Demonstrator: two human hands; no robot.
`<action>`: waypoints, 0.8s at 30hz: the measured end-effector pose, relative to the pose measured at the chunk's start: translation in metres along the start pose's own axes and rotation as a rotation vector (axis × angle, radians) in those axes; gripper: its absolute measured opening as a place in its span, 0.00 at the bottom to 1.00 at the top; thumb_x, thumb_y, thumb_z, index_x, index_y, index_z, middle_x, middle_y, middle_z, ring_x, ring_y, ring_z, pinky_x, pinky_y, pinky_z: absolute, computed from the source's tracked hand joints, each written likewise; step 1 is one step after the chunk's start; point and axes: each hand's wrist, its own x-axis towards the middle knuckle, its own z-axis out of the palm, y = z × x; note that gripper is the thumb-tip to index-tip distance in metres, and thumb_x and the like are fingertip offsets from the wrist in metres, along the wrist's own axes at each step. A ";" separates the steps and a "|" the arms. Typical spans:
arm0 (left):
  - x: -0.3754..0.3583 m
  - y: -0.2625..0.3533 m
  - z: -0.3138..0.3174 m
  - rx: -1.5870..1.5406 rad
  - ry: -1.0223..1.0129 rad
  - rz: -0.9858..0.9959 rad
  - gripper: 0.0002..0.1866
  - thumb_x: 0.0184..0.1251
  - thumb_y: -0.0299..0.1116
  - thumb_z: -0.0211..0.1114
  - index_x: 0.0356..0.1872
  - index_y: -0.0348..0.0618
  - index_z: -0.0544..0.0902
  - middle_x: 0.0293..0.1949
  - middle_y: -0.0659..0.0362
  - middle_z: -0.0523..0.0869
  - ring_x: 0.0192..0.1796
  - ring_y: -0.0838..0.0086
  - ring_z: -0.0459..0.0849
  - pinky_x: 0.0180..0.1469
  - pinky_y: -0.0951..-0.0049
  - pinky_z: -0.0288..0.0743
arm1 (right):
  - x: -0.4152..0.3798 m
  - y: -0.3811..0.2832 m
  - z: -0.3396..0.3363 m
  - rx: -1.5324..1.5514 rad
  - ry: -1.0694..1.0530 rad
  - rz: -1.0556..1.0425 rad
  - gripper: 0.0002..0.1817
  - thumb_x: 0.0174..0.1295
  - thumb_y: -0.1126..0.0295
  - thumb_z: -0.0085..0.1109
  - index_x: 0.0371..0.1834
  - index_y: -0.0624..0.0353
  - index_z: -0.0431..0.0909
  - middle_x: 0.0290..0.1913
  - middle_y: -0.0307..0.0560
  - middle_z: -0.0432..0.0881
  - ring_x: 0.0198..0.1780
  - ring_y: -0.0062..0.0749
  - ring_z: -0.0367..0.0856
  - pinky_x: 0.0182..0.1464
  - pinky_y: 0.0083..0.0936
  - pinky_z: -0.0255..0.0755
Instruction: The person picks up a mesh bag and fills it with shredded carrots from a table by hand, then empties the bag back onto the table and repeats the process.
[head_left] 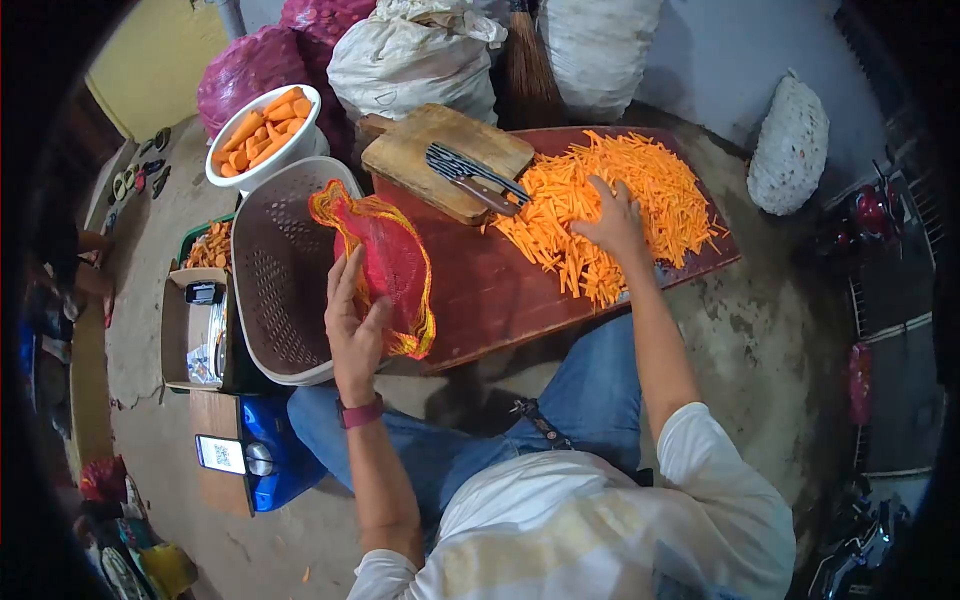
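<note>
My left hand (352, 325) holds a red and orange mesh bag (385, 262) open at the near left edge of the low red table (480, 290). My right hand (615, 222) rests with fingers spread on a big pile of orange carrot sticks (610, 195) on the table's right part. A wooden cutting board (440, 155) with a multi-blade knife (472, 175) on it lies at the table's far left corner.
A pale perforated basket (275, 275) stands left of the table. Behind it is a white bowl of carrot chunks (262, 135). White and red sacks (415, 55) sit at the back. A cardboard box (195, 330), a phone (220, 454) and a blue object lie at left.
</note>
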 end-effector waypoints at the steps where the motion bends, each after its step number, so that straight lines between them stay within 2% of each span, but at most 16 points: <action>1: 0.002 -0.001 0.001 -0.009 0.004 -0.011 0.41 0.56 0.09 0.60 0.77 0.39 0.76 0.77 0.51 0.71 0.79 0.63 0.71 0.80 0.65 0.66 | 0.003 0.003 0.003 -0.011 0.033 0.000 0.54 0.49 0.49 0.81 0.83 0.43 0.66 0.81 0.70 0.62 0.77 0.79 0.64 0.77 0.63 0.63; 3: 0.007 -0.002 0.003 -0.031 0.016 -0.031 0.42 0.56 0.08 0.60 0.77 0.38 0.75 0.77 0.51 0.71 0.79 0.63 0.72 0.80 0.65 0.66 | 0.010 0.010 0.010 -0.038 0.101 -0.004 0.50 0.49 0.54 0.80 0.80 0.46 0.71 0.78 0.70 0.68 0.76 0.73 0.68 0.76 0.59 0.67; 6: 0.018 -0.002 0.001 -0.007 0.013 -0.007 0.40 0.56 0.08 0.61 0.76 0.38 0.77 0.76 0.51 0.73 0.78 0.63 0.73 0.79 0.66 0.67 | 0.028 0.027 0.015 0.104 0.167 -0.059 0.40 0.50 0.62 0.76 0.73 0.49 0.79 0.68 0.68 0.80 0.71 0.63 0.78 0.71 0.49 0.74; 9: 0.027 -0.003 -0.008 0.072 0.024 -0.015 0.38 0.57 0.10 0.65 0.74 0.38 0.79 0.74 0.53 0.75 0.76 0.66 0.75 0.76 0.69 0.68 | 0.039 0.041 0.015 0.350 0.188 -0.075 0.35 0.49 0.68 0.74 0.66 0.53 0.84 0.57 0.64 0.88 0.59 0.54 0.88 0.62 0.39 0.80; 12: 0.032 -0.005 -0.016 0.017 0.043 -0.012 0.36 0.57 0.10 0.63 0.72 0.38 0.81 0.73 0.50 0.77 0.76 0.62 0.75 0.77 0.67 0.68 | 0.048 0.052 0.016 0.480 0.167 -0.020 0.31 0.48 0.71 0.74 0.62 0.55 0.87 0.52 0.55 0.92 0.49 0.43 0.91 0.55 0.33 0.82; 15: 0.026 -0.008 -0.018 0.028 0.049 0.007 0.36 0.57 0.10 0.64 0.72 0.37 0.81 0.72 0.50 0.77 0.76 0.62 0.75 0.77 0.67 0.67 | 0.048 0.058 0.012 0.700 0.205 0.012 0.31 0.48 0.76 0.75 0.61 0.60 0.85 0.48 0.43 0.88 0.44 0.28 0.85 0.47 0.26 0.78; 20: 0.017 -0.021 -0.008 0.044 0.073 -0.004 0.36 0.56 0.10 0.62 0.71 0.37 0.82 0.70 0.48 0.79 0.75 0.59 0.77 0.77 0.67 0.66 | 0.043 0.052 -0.012 1.109 0.306 0.149 0.28 0.49 0.78 0.76 0.58 0.65 0.84 0.44 0.44 0.89 0.42 0.30 0.87 0.47 0.28 0.80; 24: 0.020 -0.021 -0.008 0.142 0.082 0.044 0.33 0.59 0.12 0.58 0.70 0.36 0.82 0.69 0.46 0.80 0.73 0.57 0.78 0.74 0.68 0.68 | 0.049 0.032 -0.026 1.294 0.359 0.123 0.28 0.49 0.78 0.77 0.57 0.66 0.82 0.43 0.44 0.89 0.41 0.31 0.87 0.47 0.27 0.80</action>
